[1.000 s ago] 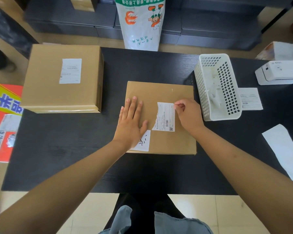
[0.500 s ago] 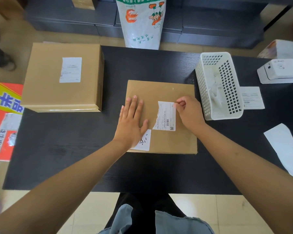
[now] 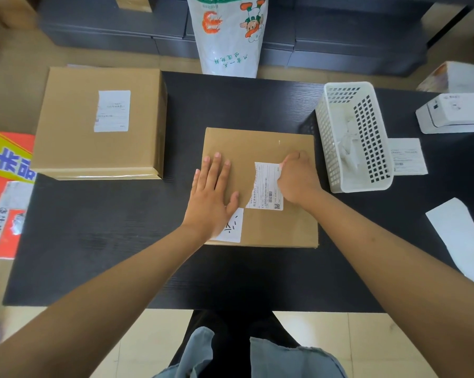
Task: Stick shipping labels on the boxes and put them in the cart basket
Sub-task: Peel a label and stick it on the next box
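Cardboard box [image 3: 260,148] looks stiff and light, best lifted by its side edges; left hand [image 3: 212,195] presses flat, right hand [image 3: 298,178] pinches the label [image 3: 267,186].

The flat box [image 3: 260,186] is matt brown cardboard bearing a white paper label [image 3: 267,186]. The table [image 3: 121,241] shows black, finely grained wood. The basket [image 3: 353,137] is white perforated plastic, faintly glossy.

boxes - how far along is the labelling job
Done: the big box at the table's left corner carries a label. In hand: the left hand holds the small box flat while the right hand works its label. Left: no cart basket in view.
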{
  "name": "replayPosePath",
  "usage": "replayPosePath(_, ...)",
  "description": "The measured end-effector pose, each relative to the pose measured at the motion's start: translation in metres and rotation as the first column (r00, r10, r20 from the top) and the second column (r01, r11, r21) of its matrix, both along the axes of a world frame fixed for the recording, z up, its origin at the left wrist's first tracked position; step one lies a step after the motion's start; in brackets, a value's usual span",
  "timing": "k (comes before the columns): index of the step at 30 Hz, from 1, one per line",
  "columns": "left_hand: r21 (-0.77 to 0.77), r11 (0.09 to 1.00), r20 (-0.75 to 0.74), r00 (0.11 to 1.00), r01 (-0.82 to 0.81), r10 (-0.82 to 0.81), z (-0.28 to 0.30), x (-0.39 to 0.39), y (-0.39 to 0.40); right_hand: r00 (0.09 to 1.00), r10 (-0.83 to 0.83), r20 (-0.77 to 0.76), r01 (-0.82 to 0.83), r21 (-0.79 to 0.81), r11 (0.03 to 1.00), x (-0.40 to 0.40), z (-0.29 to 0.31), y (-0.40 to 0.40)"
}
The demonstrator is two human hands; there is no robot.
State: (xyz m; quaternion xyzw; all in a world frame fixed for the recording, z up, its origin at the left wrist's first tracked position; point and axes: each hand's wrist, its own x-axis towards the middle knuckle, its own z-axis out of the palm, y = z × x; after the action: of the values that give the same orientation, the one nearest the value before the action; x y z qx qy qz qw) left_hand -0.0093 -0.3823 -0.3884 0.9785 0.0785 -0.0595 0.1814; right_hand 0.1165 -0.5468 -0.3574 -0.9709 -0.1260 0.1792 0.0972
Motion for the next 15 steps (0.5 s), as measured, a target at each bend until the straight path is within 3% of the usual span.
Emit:
replayPosePath(4,-0.008,1.000,0.000,1.000,-0.002,0.002,0.000,0.000,0.000,0.999,0.019,-0.036,-0.013,0.141,0.990,0.000,0.002,-0.010)
replayPosePath(9,-0.020,1.000,0.003,1.000,0.003,-0.002,0.000,0.000,0.001,0.996,-0.085,0.021,0.068,0.431,0.900,-0.010,-0.002,-0.025)
replayPosePath(15,-0.010,1.000,0.008,1.000,0.001,-0.001,-0.002,0.000,0.000,0.987,-0.086,0.139,0.021,0.411,0.911,-0.015,-0.005,-0.019)
